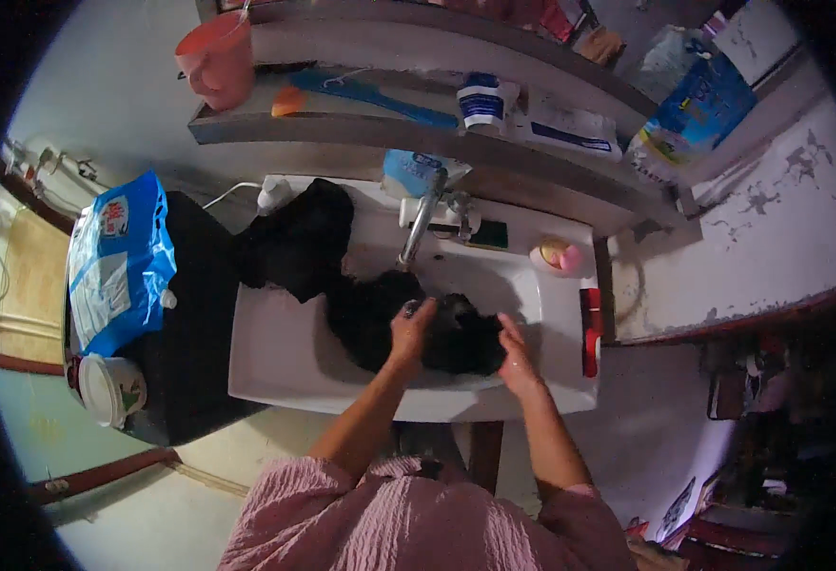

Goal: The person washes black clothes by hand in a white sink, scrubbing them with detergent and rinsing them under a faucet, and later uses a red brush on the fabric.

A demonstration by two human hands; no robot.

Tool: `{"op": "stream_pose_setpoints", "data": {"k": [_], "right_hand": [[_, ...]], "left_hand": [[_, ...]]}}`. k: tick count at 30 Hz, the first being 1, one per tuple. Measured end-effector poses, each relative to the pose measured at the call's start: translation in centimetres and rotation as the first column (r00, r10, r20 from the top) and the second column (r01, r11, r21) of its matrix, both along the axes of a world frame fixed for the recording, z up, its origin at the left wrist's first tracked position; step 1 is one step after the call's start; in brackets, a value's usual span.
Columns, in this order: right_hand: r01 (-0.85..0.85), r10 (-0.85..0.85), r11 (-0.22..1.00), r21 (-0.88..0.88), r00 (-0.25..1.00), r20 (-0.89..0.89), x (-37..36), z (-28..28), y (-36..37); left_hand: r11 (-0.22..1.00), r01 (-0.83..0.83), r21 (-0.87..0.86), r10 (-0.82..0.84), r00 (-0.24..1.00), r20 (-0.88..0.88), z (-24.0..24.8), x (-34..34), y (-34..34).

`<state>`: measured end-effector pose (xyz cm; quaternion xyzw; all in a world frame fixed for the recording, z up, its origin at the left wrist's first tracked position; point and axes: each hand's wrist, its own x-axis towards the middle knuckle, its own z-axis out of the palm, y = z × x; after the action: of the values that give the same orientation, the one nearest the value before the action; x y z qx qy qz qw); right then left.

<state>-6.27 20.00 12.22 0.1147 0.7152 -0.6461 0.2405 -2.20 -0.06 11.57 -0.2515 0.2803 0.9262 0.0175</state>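
Observation:
A wet-looking black cloth lies bunched in the white sink, below the metal faucet. My left hand is closed on the middle of it, thumb uppermost. At the cloth's right end, my right hand grips its edge, with part of the fingers hidden against the dark fabric. More black fabric hangs over the sink's left rim; whether it is one piece with the cloth in the basin, I cannot tell.
Left of the sink, a blue-and-white pouch and a white tub stand on a dark surface. Along the rim are a sponge, a pink soap dish and a red brush-like item. A pink mug sits on the shelf.

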Motion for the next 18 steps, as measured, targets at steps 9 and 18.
{"op": "stream_pose_setpoints", "data": {"k": [9,18], "right_hand": [[-0.023,0.315,0.755,-0.656,0.889,0.331,2.8,-2.6,-0.3],[-0.012,0.076,0.988,-0.155,0.906,0.416,-3.1,-1.8,-2.0]], "left_hand": [[0.191,0.119,-0.974,-0.335,0.941,0.049,7.8,3.1,11.0],[-0.091,0.163,-0.982,0.039,0.986,0.160,0.1,-1.4,6.2]]}}
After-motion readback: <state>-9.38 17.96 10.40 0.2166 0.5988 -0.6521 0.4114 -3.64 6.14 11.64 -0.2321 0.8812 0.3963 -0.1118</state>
